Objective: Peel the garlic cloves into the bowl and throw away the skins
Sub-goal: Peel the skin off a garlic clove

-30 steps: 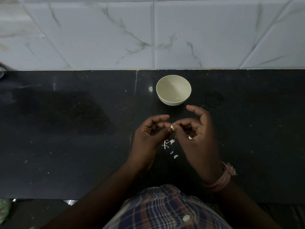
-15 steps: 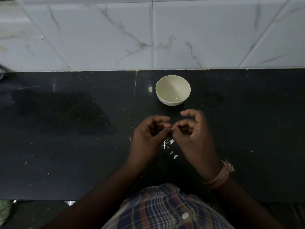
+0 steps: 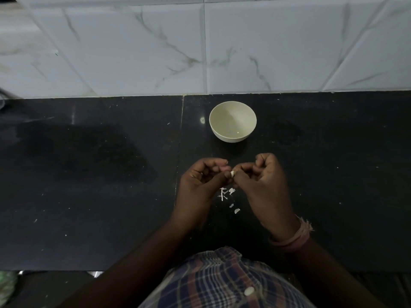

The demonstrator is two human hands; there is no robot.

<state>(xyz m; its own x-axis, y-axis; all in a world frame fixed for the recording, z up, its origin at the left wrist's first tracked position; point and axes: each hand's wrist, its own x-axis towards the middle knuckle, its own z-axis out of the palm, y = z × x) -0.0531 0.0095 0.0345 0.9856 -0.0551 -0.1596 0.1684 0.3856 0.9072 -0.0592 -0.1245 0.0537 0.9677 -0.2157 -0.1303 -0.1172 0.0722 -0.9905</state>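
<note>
Both hands pinch one garlic clove [image 3: 232, 173]: left hand [image 3: 200, 183] and right hand [image 3: 265, 177] meet fingertip to fingertip above the counter [image 3: 89, 196]. Skins [image 3: 226, 194] lie beneath; bowl [image 3: 232, 121] stands just beyond.

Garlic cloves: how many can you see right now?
1. The garlic clove is pinched between the left hand and right hand. The bowl holds none; curled fingers may hide others.

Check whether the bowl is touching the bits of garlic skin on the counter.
Apart. The head view shows the bowl standing behind the hands, with bare dark counter between it and the garlic skin bits lying nearer the person.
</note>
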